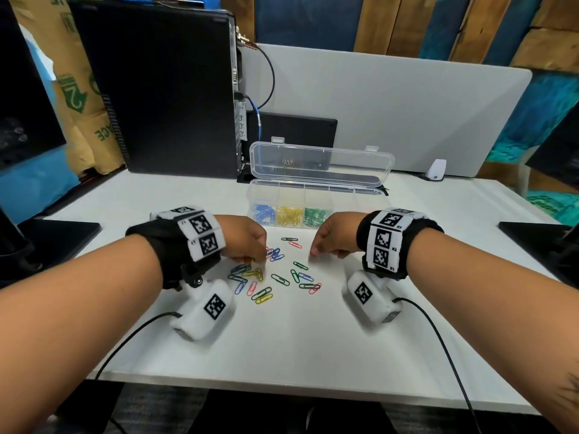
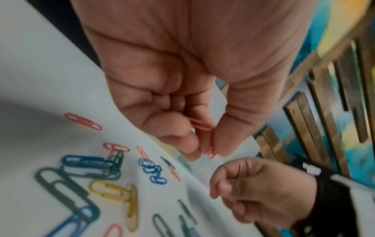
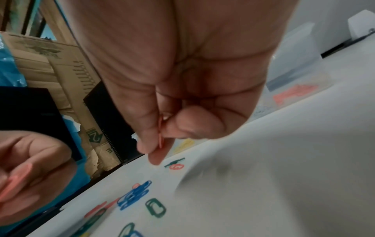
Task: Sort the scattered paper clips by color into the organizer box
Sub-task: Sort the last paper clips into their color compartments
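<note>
- Both hands are closed in a pinch grip: the left hand [image 2: 182, 96] holds pink paper clips [image 2: 202, 126] between thumb and fingers, and the right hand [image 3: 182, 80] pinches a pink clip [image 3: 160, 141] between thumb and forefinger.
- Loose paper clips [image 1: 275, 277] of blue, green, yellow and pink lie scattered on the white table [image 1: 313, 339], between and just near of the two hands.
- Just beyond them stands the clear organizer box [image 1: 316, 189], lid up; from the left its compartments hold blue clips [image 1: 262, 213], yellow clips [image 1: 289, 215] and green clips [image 1: 314, 216]. The right wrist view shows pink ones further right in the box, blurred.
- Handling, as a judgement: each clip is very light, thin, stiff wire with a smooth coating, so it lies flat and resists lifting. Taking hold at a rounded end with the fingertips, or sliding it first, should work best.
- Clips that overlap may hook together and come up in a bunch of mixed colours.
</note>
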Tool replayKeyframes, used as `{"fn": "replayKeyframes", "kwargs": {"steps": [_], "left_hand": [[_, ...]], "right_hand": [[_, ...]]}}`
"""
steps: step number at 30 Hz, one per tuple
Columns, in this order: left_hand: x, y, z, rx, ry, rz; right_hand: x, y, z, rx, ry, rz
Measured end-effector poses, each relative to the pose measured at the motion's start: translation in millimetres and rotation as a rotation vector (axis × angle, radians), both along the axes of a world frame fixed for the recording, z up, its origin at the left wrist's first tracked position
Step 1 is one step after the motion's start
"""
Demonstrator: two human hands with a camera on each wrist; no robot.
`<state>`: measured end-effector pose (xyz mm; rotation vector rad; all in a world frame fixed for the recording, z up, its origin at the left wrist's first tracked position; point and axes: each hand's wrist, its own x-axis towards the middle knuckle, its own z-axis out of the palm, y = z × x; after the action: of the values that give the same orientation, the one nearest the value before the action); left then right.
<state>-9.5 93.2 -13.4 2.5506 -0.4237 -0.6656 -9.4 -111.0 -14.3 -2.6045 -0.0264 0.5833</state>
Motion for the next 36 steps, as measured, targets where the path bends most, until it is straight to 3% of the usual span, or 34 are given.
{"fn": "replayKeyframes", "kwargs": {"steps": [6,15,19,24,30,33,36], "left_hand": [[-0.6,10.0,3.6,-0.501,0.248,0.264],[5.5,18.6,1.3,-0.759,0.433,0.423],[7.8,19.5,-1.1,-0.748,0.443,0.454],[12.8,25.0,-3.2,-0.691,0.434,0.410],[16.4,26.0,-4.3,-0.672,0.506,0.473],[20.3,21.6,-6.4,-0.509,0.376,0.464],[24.8,21.0,-10.6,-0.097,0.044,0.311]], "right_hand": [[3.3,-0.2,-2.8,0.088,0.020,-0.096],[10.5,-1.5,-12.6,0.397,0.109,-0.172],[14.2,3.3,-8.8,0.455,0.116,-0.215],[18.6,13.7,-3.9,-0.103,-0.053,0.048],[21.4,27.9,-9.6,-0.310,-0.175,0.137],[26.9,34.6,-12.7,-0.432,-0.151,0.186],[30.7,39.1,-13.1,-0.514,-0.136,0.220]]}}
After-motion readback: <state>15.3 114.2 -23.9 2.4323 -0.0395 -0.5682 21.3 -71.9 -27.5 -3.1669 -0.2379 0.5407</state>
